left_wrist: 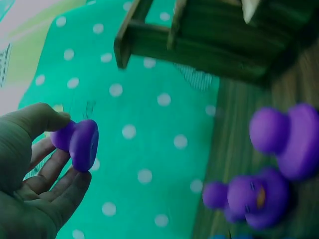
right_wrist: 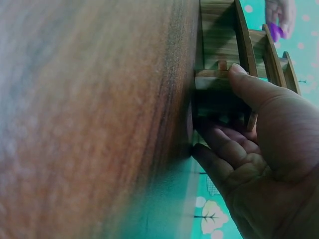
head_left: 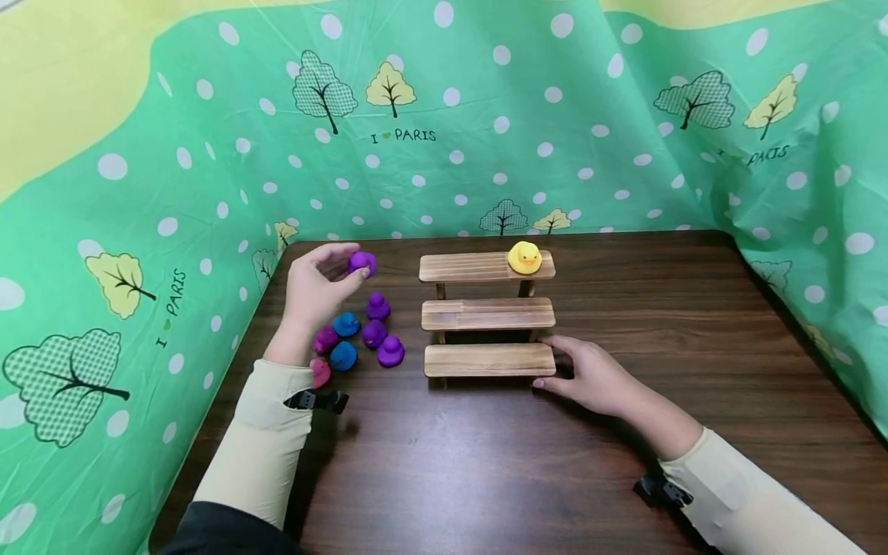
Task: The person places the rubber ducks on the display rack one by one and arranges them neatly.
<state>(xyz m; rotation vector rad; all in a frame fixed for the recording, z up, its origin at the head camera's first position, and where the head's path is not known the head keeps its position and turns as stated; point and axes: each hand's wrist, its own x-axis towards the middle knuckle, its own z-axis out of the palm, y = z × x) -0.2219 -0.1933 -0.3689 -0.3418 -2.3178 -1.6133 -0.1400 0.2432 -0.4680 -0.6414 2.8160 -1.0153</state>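
Fingers (left_wrist: 75, 191) pinching a purple duck (left_wrist: 85, 147) left of the wooden stand (head_left: 489, 314)

Left hand (head_left: 315, 287) holds it aloft, apart from the top tier (head_left: 463, 267), whose long axis runs left to right. Right hand (head_left: 595, 376), farther from the duck, grips the bottom tier's (head_left: 486, 360) right end between thumb and fingers.

Both sleeves (head_left: 260, 443) are cream, with black wrist fittings (head_left: 317, 400); dark cloth (head_left: 229, 532) borders the left one.

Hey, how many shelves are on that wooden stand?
3: flat brown wooden top shelf, beneath the yellow toy duck; matching middle shelf; matching bottom shelf, nearest the right hand.
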